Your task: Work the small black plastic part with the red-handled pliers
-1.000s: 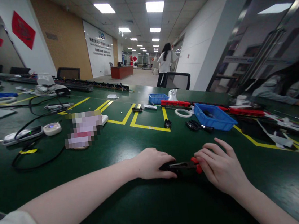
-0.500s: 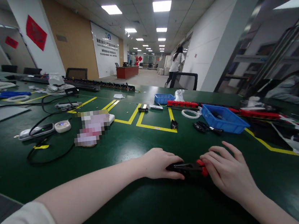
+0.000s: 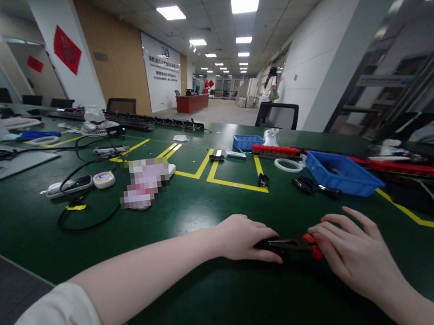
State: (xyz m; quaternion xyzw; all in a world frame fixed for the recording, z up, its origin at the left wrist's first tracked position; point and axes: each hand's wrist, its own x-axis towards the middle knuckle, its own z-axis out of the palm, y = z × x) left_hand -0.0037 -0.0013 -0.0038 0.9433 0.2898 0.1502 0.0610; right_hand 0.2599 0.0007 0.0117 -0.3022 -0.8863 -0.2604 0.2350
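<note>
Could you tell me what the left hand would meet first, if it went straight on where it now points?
The left hand would probably meet the red-handled pliers first, though depth there is unclear.

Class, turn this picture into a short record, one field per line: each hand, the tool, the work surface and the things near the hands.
Left hand: closed on a black piece, mostly hidden
Right hand: holding the red handles of the pliers
Pliers' nose: points toward the left hand; its exact grip cannot be told
Surface: green table marked with yellow tape
Beyond right hand: blue tray, dark item inside
Left of tray: white ring, black parts
</note>
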